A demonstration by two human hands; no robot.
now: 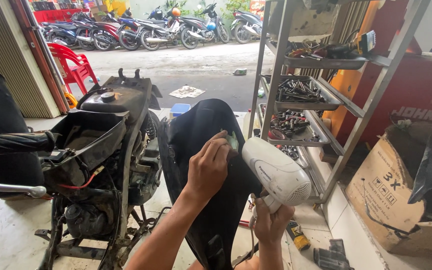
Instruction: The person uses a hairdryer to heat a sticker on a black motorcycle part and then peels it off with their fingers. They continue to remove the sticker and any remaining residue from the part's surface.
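A black plastic scooter body panel (196,135) stands upright in front of me. My left hand (208,167) presses against the panel's right edge, its fingertips pinching a small pale sticker (233,141) there. My right hand (272,224) grips the handle of a white hair dryer (276,172), whose nozzle points at the sticker, close to my left fingers.
A stripped scooter frame (106,150) with exposed engine stands at left. A metal tool rack (301,95) with trays of wrenches is at right, beside a cardboard box (388,192). A red plastic chair (73,65) and parked motorbikes (151,30) are behind. Small tools (298,240) lie on the floor.
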